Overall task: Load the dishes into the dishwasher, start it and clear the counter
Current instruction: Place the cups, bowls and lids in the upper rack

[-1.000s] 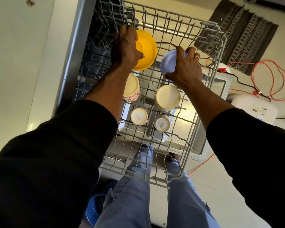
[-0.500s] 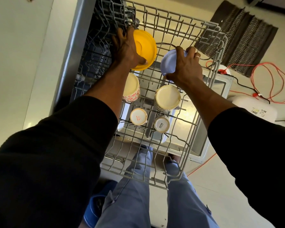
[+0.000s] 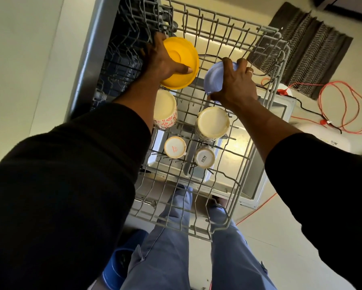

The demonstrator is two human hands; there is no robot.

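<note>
My left hand [image 3: 163, 59] grips a yellow bowl [image 3: 183, 61] at the far left of the pulled-out dishwasher rack [image 3: 257, 164]. My right hand [image 3: 236, 84], apart from it, grips a lilac bowl [image 3: 213, 78] toward the far right. Four upturned mugs [image 3: 213, 122] stand mid-rack.

This looks like a home kitchen: a dishwasher [image 3: 92, 59] stands open with its wire rack [image 3: 188, 97] pulled out over the lowered door [image 3: 255, 185], upturned mugs [image 3: 213, 122], a yellow bowl [image 3: 184, 59] and a blue bowl [image 3: 213, 78] in it, while a patterned rug [image 3: 309, 51] and loose red cable [image 3: 333, 82] lie on the pale floor [image 3: 280, 237].
</note>
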